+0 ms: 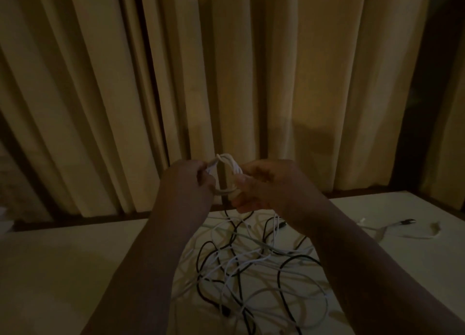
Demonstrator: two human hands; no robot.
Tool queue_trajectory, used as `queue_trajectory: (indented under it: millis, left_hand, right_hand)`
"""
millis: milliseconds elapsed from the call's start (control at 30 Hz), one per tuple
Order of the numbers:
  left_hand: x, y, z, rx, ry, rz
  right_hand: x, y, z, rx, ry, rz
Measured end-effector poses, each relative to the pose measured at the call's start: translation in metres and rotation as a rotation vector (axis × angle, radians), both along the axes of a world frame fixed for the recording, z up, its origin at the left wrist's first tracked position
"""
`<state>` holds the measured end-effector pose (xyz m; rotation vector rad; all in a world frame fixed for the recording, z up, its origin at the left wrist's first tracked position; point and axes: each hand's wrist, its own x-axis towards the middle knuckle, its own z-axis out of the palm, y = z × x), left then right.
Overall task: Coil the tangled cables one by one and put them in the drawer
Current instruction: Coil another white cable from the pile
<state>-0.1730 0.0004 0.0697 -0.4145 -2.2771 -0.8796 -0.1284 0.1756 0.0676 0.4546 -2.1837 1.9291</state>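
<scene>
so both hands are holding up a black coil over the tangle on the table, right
The coil is white, not black; the head view shows it. The left hand and right hand do hold it up over the tangle on the table.

The left hand (186, 181) turns its back to the camera, so its fingers (204, 183) mostly disappear where they pinch the white coil (227, 169). The right hand (266, 183) covers the coil's other side. Below the fingers, the left forearm (156, 246) and right forearm (352, 259) mask parts of the tangled cables (246, 271), which the bottom edge cuts off. Right of the fingers, small plugs (407, 221) are too blurred to identify.
</scene>
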Motion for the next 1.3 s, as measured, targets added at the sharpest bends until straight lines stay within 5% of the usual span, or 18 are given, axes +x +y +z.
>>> queue_trajectory:
  millis: [333,433,667,867,1100,1300]
  left_hand:
    - [-0.001,0.002,-0.003,0.079,0.009,-0.103]
    - [-0.003,-0.001,-0.002,0.355,-0.172,-0.24]
    - [-0.006,0.001,-0.008,0.52,-0.49,-0.35]
    - [0.002,0.01,-0.005,0.88,-0.76,-0.583]
    - [0.027,0.042,-0.02,0.554,-0.815,-0.551]
    - [0.068,0.105,-0.049,0.546,-0.94,-0.695]
  right_hand:
    - [-0.007,0.023,-0.001,0.192,0.025,-0.13]
    - [-0.013,0.027,-0.004,0.155,0.044,-0.203]
    - [-0.017,0.021,-0.011,0.017,0.05,-0.162]
    - [-0.008,0.031,-0.005,-0.189,-0.082,-0.098]
    - [0.04,0.059,-0.02,-0.097,-0.205,-0.292]
    - [0.111,0.12,-0.045,0.217,-0.324,-0.535]
